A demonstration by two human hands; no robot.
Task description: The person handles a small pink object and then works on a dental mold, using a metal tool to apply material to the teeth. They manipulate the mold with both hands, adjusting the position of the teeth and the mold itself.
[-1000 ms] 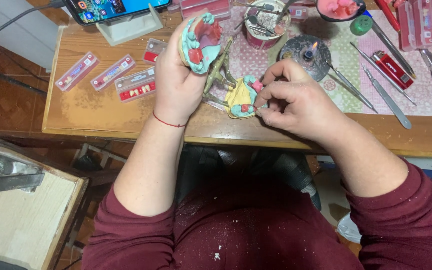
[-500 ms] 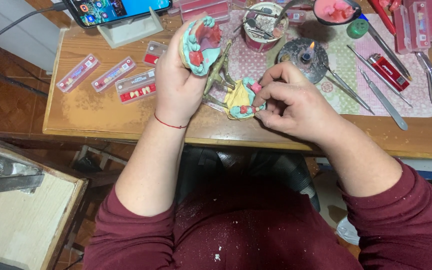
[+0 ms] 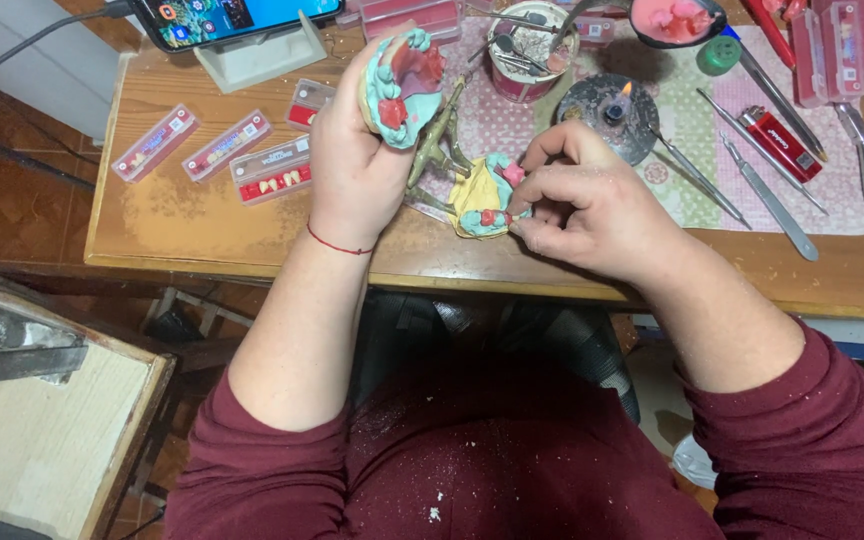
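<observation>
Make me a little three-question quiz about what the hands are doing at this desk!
1. True or false: the left hand holds up a teal and red dental model.
2. What do the right hand fingers touch? A) the red lighter B) the yellow and teal model on the table edge C) the phone
3. Fill in: a small flame burns on the round dark ___ behind the right hand.

Key: 1 true; 2 B; 3 burner.
</observation>
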